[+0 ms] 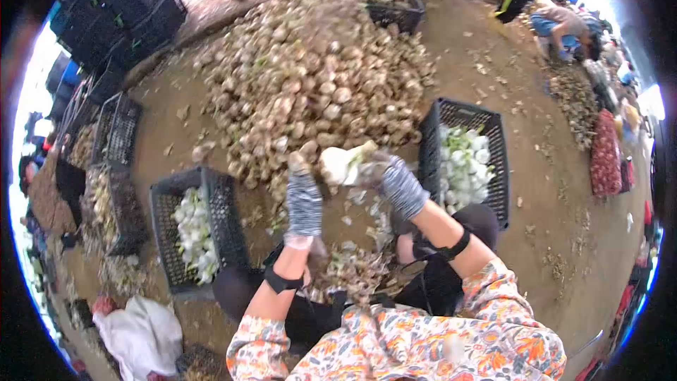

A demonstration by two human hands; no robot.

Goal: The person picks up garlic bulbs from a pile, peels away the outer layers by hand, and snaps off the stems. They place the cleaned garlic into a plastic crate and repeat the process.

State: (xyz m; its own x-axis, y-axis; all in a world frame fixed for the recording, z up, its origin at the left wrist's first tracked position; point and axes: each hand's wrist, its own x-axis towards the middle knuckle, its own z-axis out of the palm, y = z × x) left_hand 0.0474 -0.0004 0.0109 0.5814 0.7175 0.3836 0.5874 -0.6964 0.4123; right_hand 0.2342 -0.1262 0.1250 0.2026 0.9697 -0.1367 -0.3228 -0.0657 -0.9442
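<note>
A white peeled garlic bulb [340, 164] with a short stem is held up in front of the big pile of unpeeled garlic [317, 85]. My right hand [398, 182], in a grey striped glove, grips the bulb by its stem side. My left hand [303, 194], in a matching glove, is just left of the bulb, its fingers pointing up and drawn together; whether it holds anything is too small to tell. Peelings [352, 271] lie on the ground between my legs.
Black crates of white garlic stand at my left [161, 222] and right [503, 162]. Another crate [402, 14] sits behind the pile. Stacked crates [120, 21] rise at the back left. A white sack [141, 335] lies front left, a red net sack [606, 155] right. A person [564, 28] crouches back right.
</note>
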